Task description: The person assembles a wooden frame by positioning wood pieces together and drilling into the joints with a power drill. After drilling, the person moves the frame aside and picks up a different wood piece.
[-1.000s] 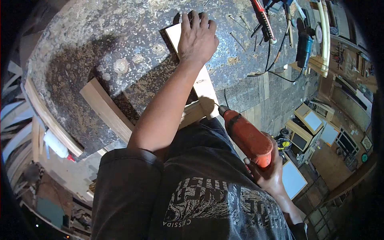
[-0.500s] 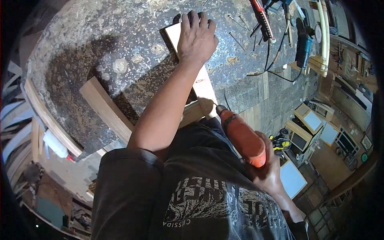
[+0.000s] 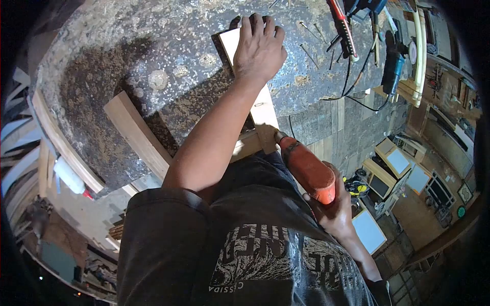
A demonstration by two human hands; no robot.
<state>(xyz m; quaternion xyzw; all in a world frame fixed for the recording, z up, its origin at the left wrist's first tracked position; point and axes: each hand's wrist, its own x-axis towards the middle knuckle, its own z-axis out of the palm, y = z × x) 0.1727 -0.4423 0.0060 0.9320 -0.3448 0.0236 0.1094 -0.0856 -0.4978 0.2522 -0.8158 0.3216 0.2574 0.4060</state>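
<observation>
Across the far part of a pale wooden board (image 3: 264,111), my left hand (image 3: 262,53) is closed, its fingers curled over the board's far end. My right hand (image 3: 338,211) is wrapped round the rear and handle of an orange-red power drill (image 3: 309,167). The drill points at the near end of the board, its chuck right at the wood's side edge; the bit hardly shows. A second wooden piece (image 3: 246,145) meets the board at that near end, partly hidden behind my left forearm.
A loose wooden strip (image 3: 137,135) lies left on the stained workbench (image 3: 168,30). Several nails (image 3: 309,56), a red-handled tool (image 3: 342,30) and a blue angle grinder (image 3: 393,71) with its cord lie right. A curved wooden piece (image 3: 66,143) and a white bottle (image 3: 69,176) edge the left side.
The drill has moved closer to the board, and less of its bit shows. My left hand keeps its place on the board. The whole view has shifted slightly.
</observation>
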